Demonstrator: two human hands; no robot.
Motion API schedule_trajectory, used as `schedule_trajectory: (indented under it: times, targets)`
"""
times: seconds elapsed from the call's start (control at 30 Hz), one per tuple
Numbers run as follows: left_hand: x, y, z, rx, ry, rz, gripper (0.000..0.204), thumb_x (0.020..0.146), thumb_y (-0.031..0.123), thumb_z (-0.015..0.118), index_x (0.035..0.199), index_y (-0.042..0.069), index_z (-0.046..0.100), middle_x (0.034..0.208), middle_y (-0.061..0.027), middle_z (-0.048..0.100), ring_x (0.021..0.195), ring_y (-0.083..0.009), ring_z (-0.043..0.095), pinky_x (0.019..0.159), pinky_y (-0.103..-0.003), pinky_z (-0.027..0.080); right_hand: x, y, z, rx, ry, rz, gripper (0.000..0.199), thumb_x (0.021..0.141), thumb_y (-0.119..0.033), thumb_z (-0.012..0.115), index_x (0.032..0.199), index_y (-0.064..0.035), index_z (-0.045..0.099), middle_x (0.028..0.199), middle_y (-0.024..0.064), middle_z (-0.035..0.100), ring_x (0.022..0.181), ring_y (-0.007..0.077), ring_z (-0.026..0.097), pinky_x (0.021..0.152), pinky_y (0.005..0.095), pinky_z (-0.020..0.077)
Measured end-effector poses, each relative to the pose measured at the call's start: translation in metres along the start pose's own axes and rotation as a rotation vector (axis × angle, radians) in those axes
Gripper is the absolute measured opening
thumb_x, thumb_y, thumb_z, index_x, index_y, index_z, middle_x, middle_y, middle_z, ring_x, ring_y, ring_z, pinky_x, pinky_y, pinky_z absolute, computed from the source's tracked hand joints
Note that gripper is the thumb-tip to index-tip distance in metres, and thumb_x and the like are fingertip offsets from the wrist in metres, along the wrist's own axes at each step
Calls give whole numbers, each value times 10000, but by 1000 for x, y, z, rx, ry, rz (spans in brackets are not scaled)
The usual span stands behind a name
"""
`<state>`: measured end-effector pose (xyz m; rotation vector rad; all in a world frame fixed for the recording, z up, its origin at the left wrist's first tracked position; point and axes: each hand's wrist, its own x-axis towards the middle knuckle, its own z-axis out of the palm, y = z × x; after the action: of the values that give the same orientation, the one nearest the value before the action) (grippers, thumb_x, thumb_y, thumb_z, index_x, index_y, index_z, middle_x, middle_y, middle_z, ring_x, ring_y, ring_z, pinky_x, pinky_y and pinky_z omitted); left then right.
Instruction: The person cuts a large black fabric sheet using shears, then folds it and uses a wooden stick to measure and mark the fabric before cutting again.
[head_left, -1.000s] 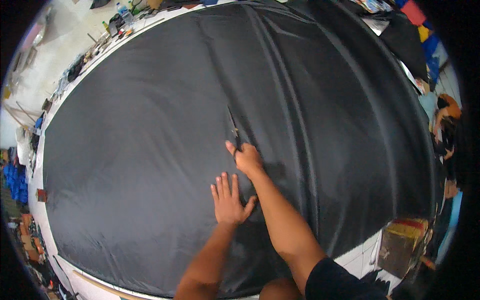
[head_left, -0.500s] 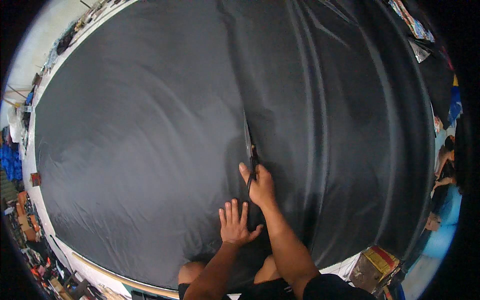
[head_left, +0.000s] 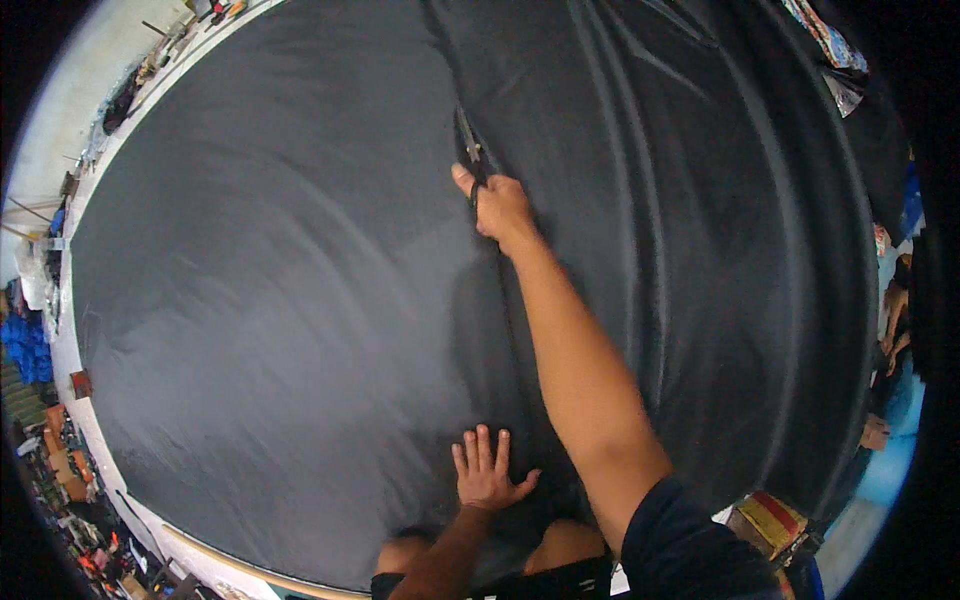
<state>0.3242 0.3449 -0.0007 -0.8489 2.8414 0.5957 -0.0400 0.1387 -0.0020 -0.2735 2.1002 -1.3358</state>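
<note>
A large sheet of black fabric (head_left: 270,250) lies spread out in front of me, with several soft folds on its right side. Far out along a line in the fabric, my right hand (head_left: 503,210) grips a pair of black-handled scissors (head_left: 470,140) by the handles. The blades point away from me, and a cut line runs back from them toward my body. My left hand (head_left: 487,480) rests flat on the near part of the fabric, fingers spread, holding nothing.
A small reddish-brown block (head_left: 81,384) sits at the fabric's left edge. Boxes and mixed clutter (head_left: 70,465) lie beyond that side. A yellow and red box (head_left: 770,525) stands at the lower right. Another person (head_left: 897,300) is partly visible at the far right.
My right hand has moved well forward and slightly left with the scissors, lengthening the cut line. The left hand remains flat on the fabric near me.
</note>
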Motion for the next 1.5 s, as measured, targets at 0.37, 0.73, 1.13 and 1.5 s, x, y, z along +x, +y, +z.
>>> schedule_trajectory:
  times: [0.37, 0.73, 1.13, 1.5]
  targets:
    - [234, -54, -110, -224, 523, -113, 576, 868, 348, 655, 1350, 68, 510, 1285, -233, 487, 1193, -418, 454, 1013, -519, 344, 12, -1, -11, 29, -47, 70, 550, 842, -557, 711, 712, -63, 510, 608, 36, 496, 489, 146, 499, 450, 302, 423]
    - [439, -107, -130, 117, 427, -182, 735, 898, 560, 523, 1502, 171, 373, 1580, -187, 257, 1468, -382, 205, 1195, -509, 133, -1, -5, -10, 172, -114, 9, 519, 896, -514, 672, 669, -89, 478, 527, -10, 456, 444, 108, 455, 438, 287, 362]
    - [440, -102, -152, 44, 323, -210, 741, 858, 478, 596, 1486, 140, 395, 1577, -206, 253, 1455, -415, 217, 1185, -546, 129, 138, -86, 19, 161, -70, -4, 524, 867, -537, 693, 660, -108, 476, 533, -5, 455, 423, 105, 430, 401, 276, 333]
    - [435, -100, -150, -4, 238, -218, 768, 825, 460, 621, 1478, 120, 404, 1567, -248, 242, 1448, -458, 203, 1163, -596, 128, 283, -146, 45, 80, -32, 10, 545, 844, -535, 723, 643, -97, 468, 561, 13, 469, 421, 116, 437, 389, 290, 350]
